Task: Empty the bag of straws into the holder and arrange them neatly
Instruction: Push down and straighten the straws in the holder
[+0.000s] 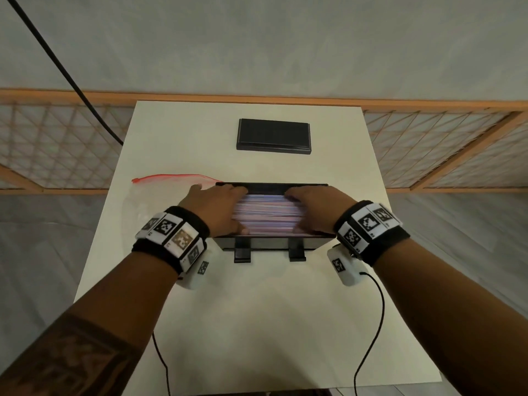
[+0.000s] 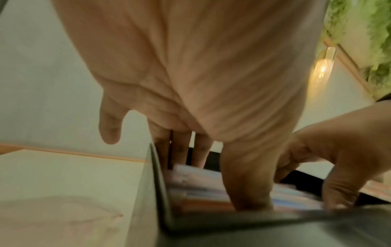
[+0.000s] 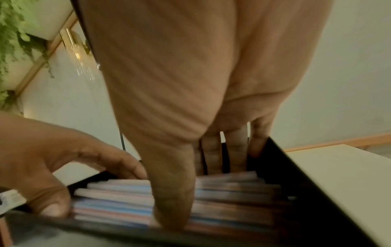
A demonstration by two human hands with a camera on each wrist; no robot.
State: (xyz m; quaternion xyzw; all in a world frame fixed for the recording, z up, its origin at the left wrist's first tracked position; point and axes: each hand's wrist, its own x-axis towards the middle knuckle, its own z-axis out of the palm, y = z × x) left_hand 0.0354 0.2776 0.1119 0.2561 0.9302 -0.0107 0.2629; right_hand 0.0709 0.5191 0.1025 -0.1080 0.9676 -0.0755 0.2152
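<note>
A black box-shaped straw holder [image 1: 271, 244] stands in the middle of the white table [image 1: 257, 310]. It is filled with pastel straws [image 1: 268, 214] lying crosswise. My left hand [image 1: 225, 208] lies over the left ends of the straws, fingers straight toward the far wall and thumb at the near wall. My right hand [image 1: 317, 208] mirrors it on the right ends. In the left wrist view the left thumb [image 2: 249, 192] presses down onto the straws [image 2: 196, 192]. The right wrist view shows the right thumb [image 3: 173, 200] on the straws [image 3: 118, 195]. The clear zip bag [image 1: 148, 201], with a red seal, lies flat left of the holder.
A black lid [image 1: 273, 135] lies flat at the back of the table. Two black feet [image 1: 242, 252] stick out of the holder's front. Thin cables trail from both wrists over the table's near part. A wooden lattice screen [image 1: 57, 144] stands behind the table.
</note>
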